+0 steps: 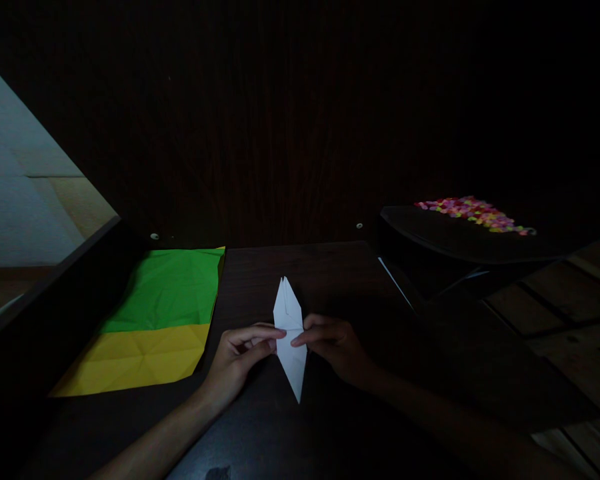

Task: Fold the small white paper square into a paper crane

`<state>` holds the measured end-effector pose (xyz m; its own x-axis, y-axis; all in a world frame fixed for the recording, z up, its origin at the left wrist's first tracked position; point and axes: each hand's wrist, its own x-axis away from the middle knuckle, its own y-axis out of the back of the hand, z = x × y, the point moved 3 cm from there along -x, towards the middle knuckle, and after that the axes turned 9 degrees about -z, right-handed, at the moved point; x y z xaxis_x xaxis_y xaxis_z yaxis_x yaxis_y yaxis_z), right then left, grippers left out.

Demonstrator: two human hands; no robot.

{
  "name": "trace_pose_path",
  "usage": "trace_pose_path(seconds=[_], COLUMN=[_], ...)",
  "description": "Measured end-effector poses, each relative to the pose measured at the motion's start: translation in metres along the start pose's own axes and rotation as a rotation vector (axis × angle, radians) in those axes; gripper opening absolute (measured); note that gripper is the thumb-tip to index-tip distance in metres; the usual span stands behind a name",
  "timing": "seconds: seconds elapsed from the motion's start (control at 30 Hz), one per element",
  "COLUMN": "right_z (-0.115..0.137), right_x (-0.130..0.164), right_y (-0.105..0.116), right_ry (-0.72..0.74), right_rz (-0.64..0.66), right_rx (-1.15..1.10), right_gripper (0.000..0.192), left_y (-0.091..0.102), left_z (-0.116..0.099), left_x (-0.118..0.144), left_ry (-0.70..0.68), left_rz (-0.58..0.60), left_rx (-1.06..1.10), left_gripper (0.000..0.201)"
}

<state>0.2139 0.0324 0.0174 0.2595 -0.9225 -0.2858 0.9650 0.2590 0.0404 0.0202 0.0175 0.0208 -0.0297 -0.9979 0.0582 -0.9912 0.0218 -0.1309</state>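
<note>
A white piece of folded paper (291, 360), long and diamond-shaped, is held over the dark table. Its upper point is split by a slit, and its lower tip points toward me. My left hand (237, 357) pinches the left edge near the middle, thumb and index finger on the paper. On the opposite edge, my right hand (336, 343) grips the paper at about the same height, its thumb lying on the front. The other fingers of both hands are partly hidden behind or beside the paper.
Creased green paper (170, 287) and yellow paper (145, 357) lie overlapping at the left, beside a raised dark edge (55, 280). A dark wooden panel (280, 133) rises behind the table (260, 280). Small pink and yellow pieces (477, 213) rest on a dark surface at the right.
</note>
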Motion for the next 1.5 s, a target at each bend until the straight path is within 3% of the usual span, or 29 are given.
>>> trace_pose_path(seconds=[0.23, 0.4, 0.63, 0.77, 1.0, 1.5], right_z=[0.005, 0.008, 0.002, -0.004, -0.001, 0.003], right_x=[0.0, 0.001, 0.002, 0.002, -0.001, 0.002], right_y=[0.0, -0.001, -0.005, -0.005, -0.008, -0.003], right_ry=[0.022, 0.0, -0.119, -0.237, -0.293, -0.175], right_rz=[0.051, 0.066, -0.101, -0.143, 0.033, 0.056], right_rx=[0.017, 0.013, 0.004, -0.121, -0.071, 0.085], right_gripper=[0.028, 0.028, 0.024, 0.035, 0.021, 0.026], left_y=[-0.007, -0.012, -0.013, -0.013, -0.012, -0.015], left_z=[-0.006, -0.005, -0.008, -0.008, -0.006, 0.0], left_x=[0.0, -0.001, 0.002, 0.002, 0.002, 0.003], left_ry=[-0.022, -0.019, -0.009, -0.015, 0.028, 0.142], left_rz=[-0.005, -0.027, -0.035, -0.032, 0.017, 0.171], left_rx=[-0.084, 0.0, 0.033, 0.056, 0.137, 0.119], left_gripper=[0.016, 0.027, 0.035, 0.034, 0.034, 0.026])
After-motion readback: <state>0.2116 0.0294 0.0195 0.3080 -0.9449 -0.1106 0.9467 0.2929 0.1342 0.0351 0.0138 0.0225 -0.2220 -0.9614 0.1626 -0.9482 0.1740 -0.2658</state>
